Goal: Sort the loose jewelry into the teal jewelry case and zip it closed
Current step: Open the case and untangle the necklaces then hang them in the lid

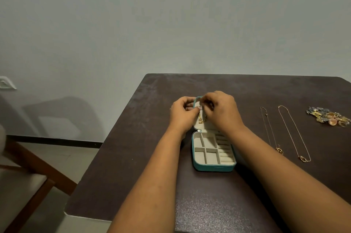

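The teal jewelry case (213, 167) lies open on the dark table, its cream compartments facing up and its lid (197, 99) standing behind. A gold chain (201, 118) hangs against the lid's inside. My left hand (181, 112) and my right hand (221, 109) meet at the top of the lid, both pinching the chain's upper end. Their fingertips hide where the chain attaches. Two thin necklaces (270, 130) (293, 134) with pendants lie stretched out to the right of the case. A heap of mixed jewelry (328, 116) sits at the far right.
The dark table (133, 156) ends at a left edge and a near corner at lower left. A wooden chair (28, 175) with a pale seat stands left of the table. A grey wall rises behind.
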